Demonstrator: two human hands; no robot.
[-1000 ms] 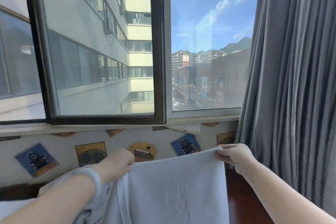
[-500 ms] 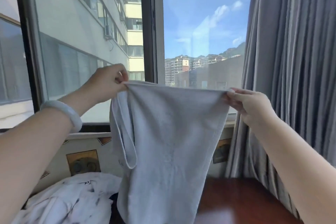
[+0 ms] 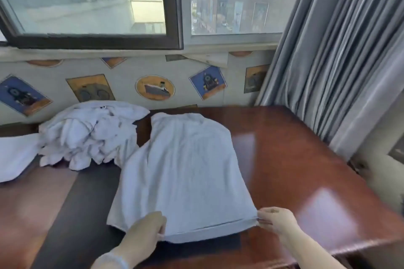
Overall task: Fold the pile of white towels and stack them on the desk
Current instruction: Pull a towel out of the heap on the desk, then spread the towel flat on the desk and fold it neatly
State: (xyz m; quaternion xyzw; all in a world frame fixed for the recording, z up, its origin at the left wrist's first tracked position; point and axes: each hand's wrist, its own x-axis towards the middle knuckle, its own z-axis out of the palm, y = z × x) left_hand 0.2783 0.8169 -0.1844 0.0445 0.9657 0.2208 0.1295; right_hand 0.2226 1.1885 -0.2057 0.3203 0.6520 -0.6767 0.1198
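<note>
A white towel (image 3: 185,172) lies spread lengthwise on the reddish-brown desk (image 3: 295,159), doubled over so two layers show at its near edge. My left hand (image 3: 145,232) pinches the near left corner of that towel. My right hand (image 3: 276,220) pinches the near right corner. A crumpled pile of white towels (image 3: 91,133) sits to the left at the back of the desk, touching the spread towel's left side.
A dark mat (image 3: 83,203) lies on the desk under the towel's left part. More white cloth (image 3: 15,157) lies at the far left. A grey curtain (image 3: 341,50) hangs at the right. The window sill and a wall with picture stickers (image 3: 155,87) stand behind the desk.
Both hands came down from window height to the desk's near edge, laying the towel flat. My view tilted downward onto the desk.
</note>
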